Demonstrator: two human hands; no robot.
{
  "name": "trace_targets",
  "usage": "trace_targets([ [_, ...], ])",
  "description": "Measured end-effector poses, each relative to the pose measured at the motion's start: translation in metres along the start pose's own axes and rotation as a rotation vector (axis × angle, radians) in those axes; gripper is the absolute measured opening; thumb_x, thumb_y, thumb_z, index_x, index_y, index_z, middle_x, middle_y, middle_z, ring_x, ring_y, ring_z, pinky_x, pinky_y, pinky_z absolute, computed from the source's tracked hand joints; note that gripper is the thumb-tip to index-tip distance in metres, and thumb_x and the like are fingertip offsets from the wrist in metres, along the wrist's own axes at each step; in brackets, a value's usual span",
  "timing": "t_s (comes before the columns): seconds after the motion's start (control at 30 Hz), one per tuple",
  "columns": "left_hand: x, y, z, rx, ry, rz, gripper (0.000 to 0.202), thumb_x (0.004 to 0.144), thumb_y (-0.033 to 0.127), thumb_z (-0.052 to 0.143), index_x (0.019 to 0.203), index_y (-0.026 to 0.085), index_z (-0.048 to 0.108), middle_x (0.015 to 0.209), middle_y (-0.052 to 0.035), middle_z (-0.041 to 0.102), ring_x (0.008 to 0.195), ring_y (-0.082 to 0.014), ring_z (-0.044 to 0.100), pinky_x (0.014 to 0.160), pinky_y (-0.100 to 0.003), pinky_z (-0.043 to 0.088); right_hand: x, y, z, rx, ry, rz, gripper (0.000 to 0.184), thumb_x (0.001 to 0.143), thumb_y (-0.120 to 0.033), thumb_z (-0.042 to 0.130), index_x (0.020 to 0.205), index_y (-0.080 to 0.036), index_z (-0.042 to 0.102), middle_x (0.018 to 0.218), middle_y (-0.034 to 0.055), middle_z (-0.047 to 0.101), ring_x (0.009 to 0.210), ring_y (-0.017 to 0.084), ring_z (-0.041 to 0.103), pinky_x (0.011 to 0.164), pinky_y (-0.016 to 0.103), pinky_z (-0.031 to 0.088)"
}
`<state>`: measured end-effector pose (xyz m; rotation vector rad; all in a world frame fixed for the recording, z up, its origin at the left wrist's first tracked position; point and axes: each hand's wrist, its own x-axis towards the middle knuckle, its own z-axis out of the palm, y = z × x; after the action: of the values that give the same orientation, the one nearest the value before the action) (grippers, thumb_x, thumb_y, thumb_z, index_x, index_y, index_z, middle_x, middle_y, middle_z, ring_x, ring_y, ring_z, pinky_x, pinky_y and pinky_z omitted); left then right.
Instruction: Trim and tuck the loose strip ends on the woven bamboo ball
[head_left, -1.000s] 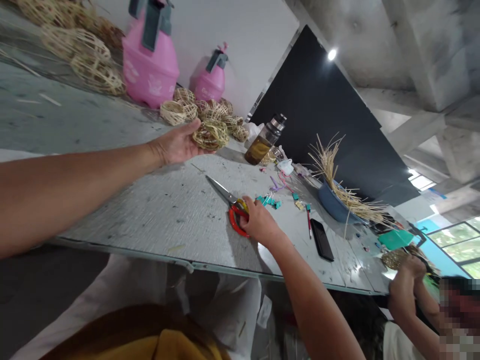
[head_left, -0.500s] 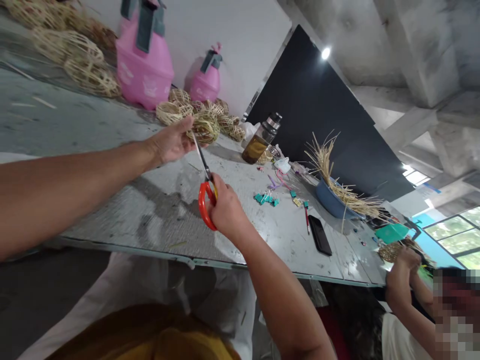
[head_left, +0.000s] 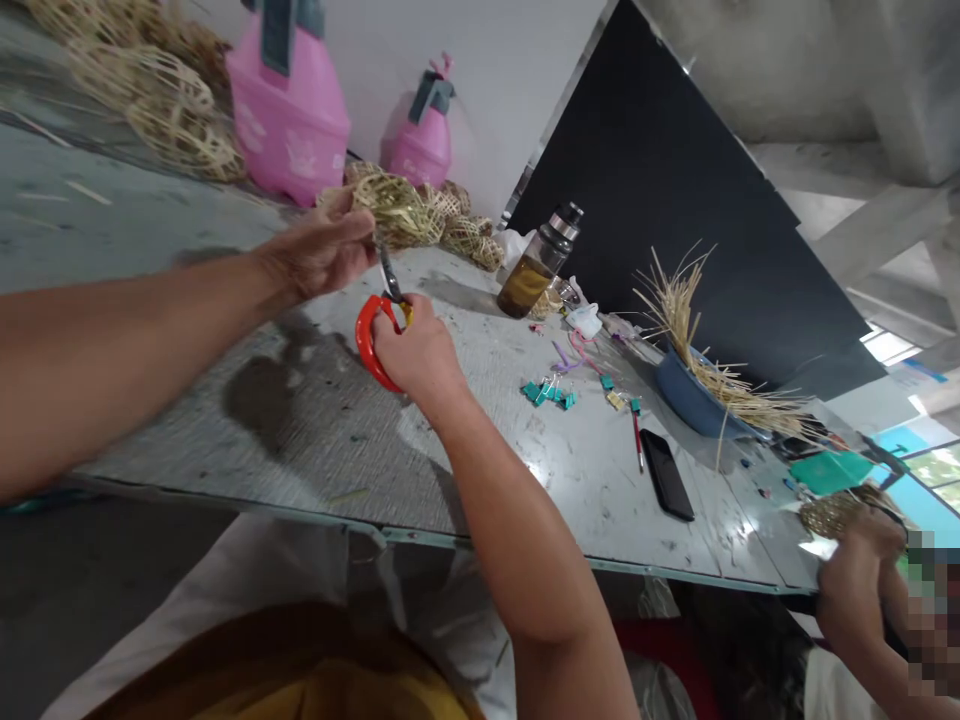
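Note:
My left hand is closed around a small woven straw ball, held up above the grey table. My right hand grips the red-handled scissors, fingers through the loops. The blades point up toward the underside of the ball, right beside my left fingers. Whether the blades touch the straw is unclear.
Two pink spray bottles and several woven balls stand along the far edge. A bottle of brown liquid, teal binder clips, a black phone and a blue bowl of straw lie to the right. Another person's hands work at lower right.
My right hand picked the scissors off the table and raised them to the ball. My left hand lifted the ball and drew it slightly closer.

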<state>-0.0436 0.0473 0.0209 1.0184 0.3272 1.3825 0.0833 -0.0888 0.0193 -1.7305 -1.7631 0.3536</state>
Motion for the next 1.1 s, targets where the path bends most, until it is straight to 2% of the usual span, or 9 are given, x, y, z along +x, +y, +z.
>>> trace_targets([
  [0.07,-0.004,0.006,0.004,0.009,-0.049,0.084,0.07,0.073,0.013,0.094,0.135,0.039,0.072,0.121,0.0065,0.086,0.139,-0.0217,0.072,0.12,-0.041,0.058,-0.003,0.003,0.003,0.017,-0.006,-0.007,0.039,0.111,-0.037,0.066,0.144,-0.019,0.06,0.128,0.0155,0.08,0.125,0.033,0.077,0.113,0.048,0.063],
  [0.17,-0.01,0.01,0.008,0.071,-0.076,0.049,0.08,0.068,0.014,0.093,0.139,0.044,0.071,0.13,0.0063,0.084,0.147,-0.0285,0.067,0.117,-0.053,0.06,-0.008,0.008,0.005,0.024,-0.006,-0.022,0.038,0.109,-0.033,0.067,0.144,-0.02,0.059,0.133,0.0155,0.079,0.131,0.033,0.074,0.115,0.047,0.061],
  [0.23,-0.012,0.009,0.009,0.111,-0.092,0.035,0.082,0.066,0.019,0.093,0.14,0.045,0.071,0.136,0.0055,0.084,0.154,-0.0314,0.062,0.117,-0.056,0.059,-0.01,0.012,0.004,0.027,0.004,-0.026,0.038,0.109,-0.031,0.068,0.144,-0.02,0.059,0.133,0.0149,0.078,0.131,0.032,0.074,0.115,0.046,0.062],
  [0.47,-0.009,-0.002,0.013,0.176,-0.173,0.092,0.07,0.06,0.025,0.096,0.126,0.038,0.077,0.145,0.0011,0.081,0.144,-0.0306,0.067,0.118,-0.051,0.056,-0.009,0.017,0.006,0.134,0.085,-0.013,0.038,0.108,-0.03,0.069,0.143,-0.02,0.061,0.13,0.0115,0.078,0.122,0.023,0.077,0.109,0.037,0.062],
  [0.6,-0.009,0.001,0.015,0.178,-0.145,0.088,0.069,0.062,0.027,0.096,0.126,0.038,0.075,0.14,0.0008,0.082,0.147,-0.0317,0.065,0.117,-0.052,0.055,-0.009,0.022,0.001,0.18,0.073,0.064,0.042,0.1,-0.029,0.075,0.141,-0.021,0.066,0.112,0.0051,0.08,0.097,0.019,0.078,0.094,0.03,0.064],
  [0.67,-0.009,0.002,0.014,0.168,-0.133,0.075,0.07,0.061,0.027,0.096,0.127,0.035,0.073,0.142,0.0003,0.081,0.148,-0.0323,0.064,0.118,-0.053,0.055,-0.009,0.025,-0.003,0.149,0.067,0.076,0.044,0.097,-0.024,0.076,0.14,-0.021,0.068,0.107,0.0034,0.08,0.093,0.019,0.077,0.091,0.029,0.064],
  [0.8,-0.008,0.0,0.013,0.171,-0.099,0.072,0.074,0.059,0.023,0.096,0.128,0.034,0.072,0.147,-0.0005,0.078,0.151,-0.0332,0.062,0.117,-0.054,0.053,-0.011,0.03,-0.008,0.029,0.075,-0.005,0.049,0.095,-0.013,0.071,0.143,-0.02,0.068,0.118,0.0076,0.08,0.11,0.021,0.076,0.104,0.031,0.061],
  [0.9,-0.007,-0.002,0.013,0.199,-0.107,0.094,0.078,0.058,0.023,0.095,0.132,0.035,0.072,0.145,-0.0029,0.079,0.157,-0.0337,0.057,0.118,-0.052,0.051,-0.012,0.032,-0.007,-0.029,0.047,-0.022,0.06,0.093,-0.007,0.067,0.152,-0.021,0.062,0.125,0.0106,0.076,0.119,0.023,0.073,0.107,0.033,0.061],
  [1.1,-0.006,-0.007,0.014,0.185,-0.121,0.08,0.063,0.064,0.028,0.093,0.122,0.035,0.072,0.135,-0.0002,0.082,0.157,-0.0308,0.058,0.118,-0.049,0.051,-0.01,0.034,-0.006,-0.07,0.033,0.011,0.056,0.098,-0.013,0.068,0.152,-0.021,0.058,0.127,0.0116,0.071,0.122,0.025,0.07,0.108,0.036,0.061],
])
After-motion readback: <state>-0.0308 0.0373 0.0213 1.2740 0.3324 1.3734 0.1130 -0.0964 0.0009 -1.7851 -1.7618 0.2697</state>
